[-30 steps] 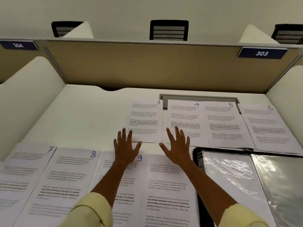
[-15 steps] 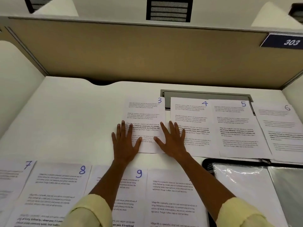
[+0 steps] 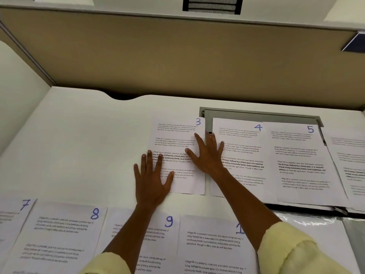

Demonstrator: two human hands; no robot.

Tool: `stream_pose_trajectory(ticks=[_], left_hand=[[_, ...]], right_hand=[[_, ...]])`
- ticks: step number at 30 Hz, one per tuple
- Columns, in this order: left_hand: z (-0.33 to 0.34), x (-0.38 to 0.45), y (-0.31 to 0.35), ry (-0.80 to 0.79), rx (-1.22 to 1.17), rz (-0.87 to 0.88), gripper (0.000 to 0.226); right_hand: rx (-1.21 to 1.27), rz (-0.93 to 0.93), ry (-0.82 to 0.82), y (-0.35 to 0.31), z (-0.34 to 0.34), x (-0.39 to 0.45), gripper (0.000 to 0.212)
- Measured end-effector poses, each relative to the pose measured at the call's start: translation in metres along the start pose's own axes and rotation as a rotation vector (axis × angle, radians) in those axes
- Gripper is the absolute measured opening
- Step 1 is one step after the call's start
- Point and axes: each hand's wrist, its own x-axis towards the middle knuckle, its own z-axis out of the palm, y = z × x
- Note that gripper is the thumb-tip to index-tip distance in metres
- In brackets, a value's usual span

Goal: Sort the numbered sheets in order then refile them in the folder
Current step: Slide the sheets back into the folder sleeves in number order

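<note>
Two hands — left hand (image 3: 153, 179), right hand (image 3: 208, 155) — flat, fingers spread, pressing sheet 3 (image 3: 183, 135), white desk (image 3: 79, 145), beige partition (image 3: 158, 56).

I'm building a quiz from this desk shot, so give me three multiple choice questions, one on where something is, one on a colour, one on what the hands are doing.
1. Where is sheet 3?
A. right of sheet 5
B. left of sheet 4
C. below sheet 8

2. What colour are the handwritten numbers?
A. blue
B. red
C. green

3. How are the hands placed?
A. both fists closed
B. one lifting a sheet
C. both flat, fingers spread

Key: B, sheet 3 lies just left of sheet 4 in the far row. A, the 8 on sheet 8 and the others are in blue ink. C, the left hand and right hand lie flat with fingers on sheet 3.
</note>
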Motion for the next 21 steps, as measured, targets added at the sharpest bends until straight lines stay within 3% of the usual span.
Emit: stream_pose_trajectory(ticks=[11,17,21], left_hand=[[0.0,0.0,0.0,-0.016,-0.01,-0.01,0.075],[0.0,-0.001,-0.001,0.005,-0.021,0.0,0.074],[0.0,0.0,-0.001,-0.017,-0.012,-0.003,0.075]], right_hand=[[0.407,0.14,0.161,-0.013,-0.008,0.027,0.067],[0.74,0.064,0.273,-0.013,-0.018,0.028,0.065],[0.793,0.092,0.265,-0.02,-0.028,0.023,0.067]])
